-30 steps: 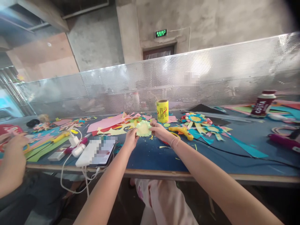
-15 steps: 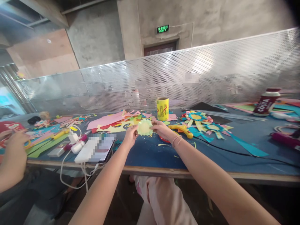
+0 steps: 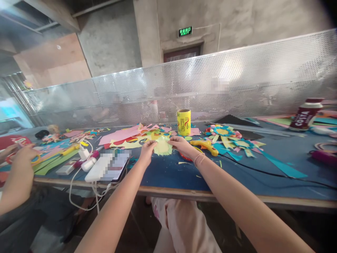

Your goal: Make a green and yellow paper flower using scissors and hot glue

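Both of my hands reach out over the blue table [image 3: 168, 172] and pinch a pale yellow-green fringed paper cutout [image 3: 163, 147] between them. My left hand [image 3: 146, 151] grips its left edge with closed fingers. Fingers of my right hand [image 3: 181, 146] are closed on its right edge. The cutout hangs just above the table, in front of a heap of pink, yellow and red paper scraps [image 3: 131, 137]. A yellow glue gun [image 3: 204, 146] lies just right of my right hand.
A yellow tape roll [image 3: 183, 122] stands behind the cutout. Paper rosettes [image 3: 226, 135] and a black cable [image 3: 263, 172] lie to the right, with a bottle [image 3: 305, 114] far right. A phone on a power bank [image 3: 107, 168] lies at left. Another person's hand [image 3: 19, 165] works at far left.
The cutout has tilted and dropped slightly toward the table, with both hands still pinching its edges. The view has shifted a little.
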Demonstrator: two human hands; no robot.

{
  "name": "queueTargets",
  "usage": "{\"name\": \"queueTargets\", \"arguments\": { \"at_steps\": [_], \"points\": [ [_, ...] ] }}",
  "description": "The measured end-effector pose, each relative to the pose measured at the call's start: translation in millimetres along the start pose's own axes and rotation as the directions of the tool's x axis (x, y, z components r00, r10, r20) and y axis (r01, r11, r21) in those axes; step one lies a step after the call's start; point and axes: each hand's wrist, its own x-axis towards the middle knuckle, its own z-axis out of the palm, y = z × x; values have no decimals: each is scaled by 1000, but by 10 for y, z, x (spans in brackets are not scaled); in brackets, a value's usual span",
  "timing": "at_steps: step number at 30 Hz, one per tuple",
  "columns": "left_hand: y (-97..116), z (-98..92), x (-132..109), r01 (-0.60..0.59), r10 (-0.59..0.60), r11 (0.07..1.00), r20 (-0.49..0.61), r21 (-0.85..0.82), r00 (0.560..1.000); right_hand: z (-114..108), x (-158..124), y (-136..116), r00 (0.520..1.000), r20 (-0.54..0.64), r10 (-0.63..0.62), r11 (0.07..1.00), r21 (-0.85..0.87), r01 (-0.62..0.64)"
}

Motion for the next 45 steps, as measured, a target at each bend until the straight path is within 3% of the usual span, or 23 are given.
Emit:
{"name": "queueTargets", "arguments": {
  "at_steps": [5,10,17,27,31,36,40,43,45],
  "points": [
    [-3,-2,3,28,-28,999,7,-18,1000,-15,0,3,995,12,-98,987,-127,99],
    [-43,-10,30,17,-16,999,8,-42,1000,-11,-21,-26,993,-15,-113,983,-147,110],
    [-51,-20,5,-102,92,980,66,169,994,-14,15,17,993,21,-118,964,-239,119],
    [-57,-36,18,-129,120,977,64,172,991,2,9,6,980,90,-178,868,-455,200],
    [-11,-14,-15,-144,130,978,94,154,987,11,1,3,985,48,-165,902,-396,171],
    [-19,-15,-3,-129,117,980,87,149,989,27,-10,21,998,15,-60,966,-252,61],
    [-46,-32,20,-147,132,965,84,217,988,4,-3,27,1000,27,-5,974,-227,11],
    [-57,-32,22,-174,148,952,116,252,982,-9,22,22,998,60,10,967,-254,6],
    [-60,-23,14,-196,159,938,149,284,976,0,44,30,997,61,-57,958,-278,72]
  ]
}}
